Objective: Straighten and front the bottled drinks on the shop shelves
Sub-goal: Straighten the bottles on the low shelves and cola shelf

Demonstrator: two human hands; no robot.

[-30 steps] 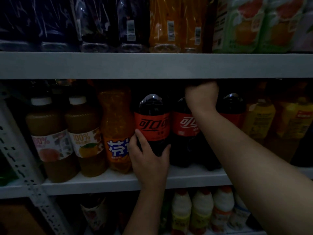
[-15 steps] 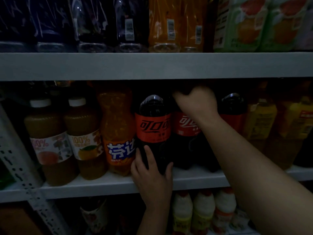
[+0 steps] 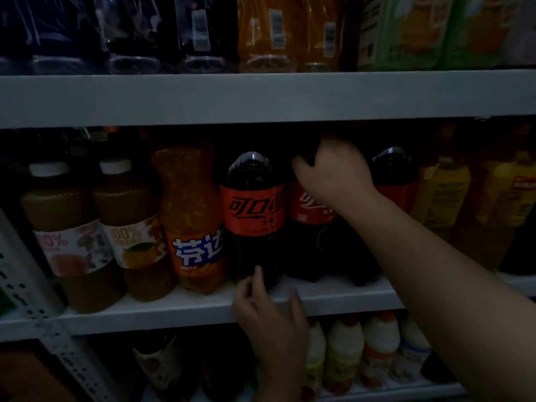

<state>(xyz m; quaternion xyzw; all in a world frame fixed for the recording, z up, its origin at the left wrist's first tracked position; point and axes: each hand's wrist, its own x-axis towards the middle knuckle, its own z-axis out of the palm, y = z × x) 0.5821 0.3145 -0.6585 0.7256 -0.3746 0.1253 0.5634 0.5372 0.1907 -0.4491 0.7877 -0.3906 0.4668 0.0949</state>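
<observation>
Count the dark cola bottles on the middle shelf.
3: left cola bottle beside the orange soda bottle; middle cola bottle, its top gripped by the right hand; right cola bottle past that wrist. Rear rows may hide more.

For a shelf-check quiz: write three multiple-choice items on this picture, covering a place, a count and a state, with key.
1. The orange soda bottle stands: A. between the white-capped juice bottles and the black-lettered cola bottle; B. far right; C. bottom shelf.
2. Those juice bottles number: A. one; B. two; C. four.
3. The right hand: A. hangs idle; B. grips the top of the white-lettered cola bottle; C. presses the shelf edge.
Key: A, juice at its left, cola at its right; B, two white caps show; B, fingers curl over the bottle top.
</observation>
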